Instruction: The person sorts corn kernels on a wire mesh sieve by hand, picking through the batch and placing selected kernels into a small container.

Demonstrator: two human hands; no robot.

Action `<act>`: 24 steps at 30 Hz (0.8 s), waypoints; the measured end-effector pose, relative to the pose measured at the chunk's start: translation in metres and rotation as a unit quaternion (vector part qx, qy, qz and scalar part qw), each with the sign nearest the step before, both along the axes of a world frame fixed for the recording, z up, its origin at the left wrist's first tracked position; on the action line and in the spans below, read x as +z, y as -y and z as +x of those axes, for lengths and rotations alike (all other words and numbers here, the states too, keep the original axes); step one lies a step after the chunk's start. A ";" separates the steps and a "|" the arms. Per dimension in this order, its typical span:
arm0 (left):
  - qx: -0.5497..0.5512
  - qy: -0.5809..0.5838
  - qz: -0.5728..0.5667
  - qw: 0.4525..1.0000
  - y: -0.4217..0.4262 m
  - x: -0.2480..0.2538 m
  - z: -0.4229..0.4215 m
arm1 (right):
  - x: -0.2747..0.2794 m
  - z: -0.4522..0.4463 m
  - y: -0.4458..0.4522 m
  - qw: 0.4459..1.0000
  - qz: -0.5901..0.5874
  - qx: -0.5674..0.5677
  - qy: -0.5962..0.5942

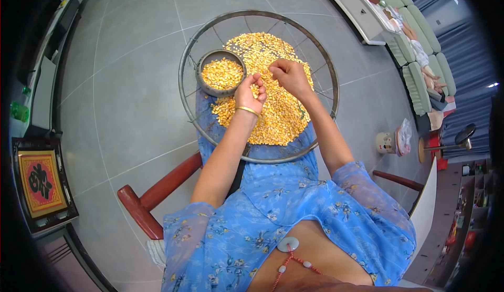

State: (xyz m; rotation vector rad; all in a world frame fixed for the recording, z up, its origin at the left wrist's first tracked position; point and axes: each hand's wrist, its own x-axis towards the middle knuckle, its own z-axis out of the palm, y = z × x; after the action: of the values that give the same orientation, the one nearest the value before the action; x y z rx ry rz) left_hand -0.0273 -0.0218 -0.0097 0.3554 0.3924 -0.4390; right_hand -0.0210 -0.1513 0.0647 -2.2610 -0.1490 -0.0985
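While bending over a wide round tray (252,13) with a thin rim, cupping a few yellow corn kernels (278,118) in the left hand (251,95), with palm turned up and fingers curled inward. Wearing a gold-coloured bangle (247,110) on that wrist. Holding the right hand (291,76) close by, a little farther from the body, above the main spread of corn kernels, with thumb and forefinger drawn together; cannot tell whether pinching a kernel or nothing. Having many more kernels strewn across the middle of the tray, thicker toward the near side and sparser at the far edge. Just beside the left hand, at the left inside the tray, having also a dark round bowl (212,90), with kernels lying in it. Dressed in a blue flowered dress (283,195), with a pale round pendant (287,244) on a red cord at the chest. Flanked on the left by a reddish wooden chair arm (170,181). Looking out over a grey tiled floor (136,76), with a pale green sofa (415,84) far to the right and a person (418,50) on it
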 end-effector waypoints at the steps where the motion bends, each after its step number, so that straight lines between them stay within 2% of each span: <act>1: -0.002 -0.011 0.007 1.000 0.000 0.003 0.000 | 0.015 -0.008 -0.007 0.998 0.049 0.030 -0.035; 2: -0.002 -0.009 0.008 1.000 0.000 0.006 -0.001 | 0.028 -0.014 -0.011 0.992 0.071 0.052 -0.086; 5: -0.004 -0.022 -0.011 1.000 -0.001 0.011 -0.003 | 0.004 0.001 0.000 0.997 0.041 0.002 -0.058; 9: -0.018 0.017 -0.052 0.998 -0.001 -0.005 0.003 | -0.075 0.015 0.024 0.986 -0.156 0.037 0.035; 11: -0.023 0.015 -0.064 0.998 -0.001 -0.008 0.003 | -0.091 0.000 0.017 0.981 -0.187 0.047 -0.022; 14: -0.018 0.021 -0.069 0.997 -0.002 -0.009 0.003 | -0.109 -0.001 0.016 0.978 -0.209 0.024 -0.004; 24: -0.004 0.017 -0.039 0.999 -0.001 -0.007 0.002 | -0.023 -0.001 0.019 0.995 -0.095 -0.027 0.031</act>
State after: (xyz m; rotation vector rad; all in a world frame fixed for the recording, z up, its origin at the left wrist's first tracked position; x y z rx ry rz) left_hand -0.0250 -0.0206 -0.0163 0.2873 0.3406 -0.4541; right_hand -0.0216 -0.1704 0.0421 -2.4545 -0.1351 -0.1917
